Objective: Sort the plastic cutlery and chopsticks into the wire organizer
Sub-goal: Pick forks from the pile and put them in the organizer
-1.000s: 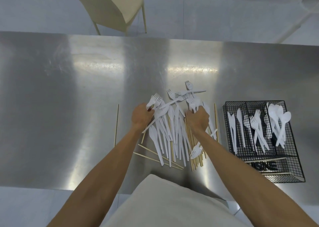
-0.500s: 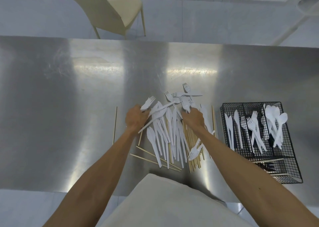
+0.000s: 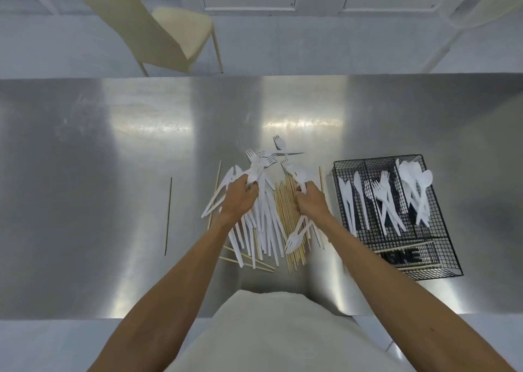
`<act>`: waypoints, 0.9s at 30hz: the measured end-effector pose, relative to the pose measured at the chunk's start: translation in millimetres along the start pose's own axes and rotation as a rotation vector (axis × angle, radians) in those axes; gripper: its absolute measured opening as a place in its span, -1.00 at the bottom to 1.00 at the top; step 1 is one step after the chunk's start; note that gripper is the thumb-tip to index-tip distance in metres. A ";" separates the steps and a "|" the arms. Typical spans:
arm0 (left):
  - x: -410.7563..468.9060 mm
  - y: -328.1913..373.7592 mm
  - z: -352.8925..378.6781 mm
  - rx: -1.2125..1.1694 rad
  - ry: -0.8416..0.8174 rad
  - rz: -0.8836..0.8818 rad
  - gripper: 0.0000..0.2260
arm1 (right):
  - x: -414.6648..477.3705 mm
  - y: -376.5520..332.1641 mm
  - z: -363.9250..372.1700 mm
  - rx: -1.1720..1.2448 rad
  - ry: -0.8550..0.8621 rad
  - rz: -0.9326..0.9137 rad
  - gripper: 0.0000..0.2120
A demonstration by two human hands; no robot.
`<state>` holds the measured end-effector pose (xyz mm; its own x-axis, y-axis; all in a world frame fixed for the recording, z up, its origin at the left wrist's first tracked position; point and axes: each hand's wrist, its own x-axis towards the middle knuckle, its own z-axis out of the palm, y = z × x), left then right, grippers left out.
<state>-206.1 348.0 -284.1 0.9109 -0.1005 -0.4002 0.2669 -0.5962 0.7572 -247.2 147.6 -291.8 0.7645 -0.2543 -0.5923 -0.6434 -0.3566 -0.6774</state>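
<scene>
A heap of white plastic cutlery (image 3: 264, 224) lies on the steel table (image 3: 113, 173), mixed with a bundle of wooden chopsticks (image 3: 288, 216). My left hand (image 3: 239, 199) grips several forks at the heap's left side. My right hand (image 3: 311, 200) grips a few white forks beside the chopsticks. To the right stands the black wire organizer (image 3: 441, 230), with knives, forks and spoons in separate compartments and chopsticks across its near end.
A single chopstick (image 3: 168, 216) lies apart on the left. More loose chopsticks (image 3: 246, 261) stick out under the heap's near edge. A cream chair (image 3: 158, 31) stands beyond the table's far edge. The near table edge runs just in front of my body.
Both hands have gathered forks from the heap and spread apart a little, which uncovers the chopstick bundle between them. The knives at the left have fanned outward.
</scene>
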 end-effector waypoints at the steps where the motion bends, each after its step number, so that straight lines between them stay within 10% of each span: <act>1: -2.2 6.5 9.6 -0.032 -0.025 0.014 -0.82 | -1.1 2.4 -8.7 -0.004 0.015 -0.010 -0.90; 27: -34.1 151.8 224.6 -0.301 -0.375 -0.157 -0.91 | -10.3 100.1 -192.5 -0.297 0.274 0.005 -0.80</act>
<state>-267.4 82.0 -271.4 0.6914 -0.3403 -0.6373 0.5210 -0.3762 0.7662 -311.9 -58.5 -269.5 0.7696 -0.4721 -0.4299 -0.6382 -0.5892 -0.4955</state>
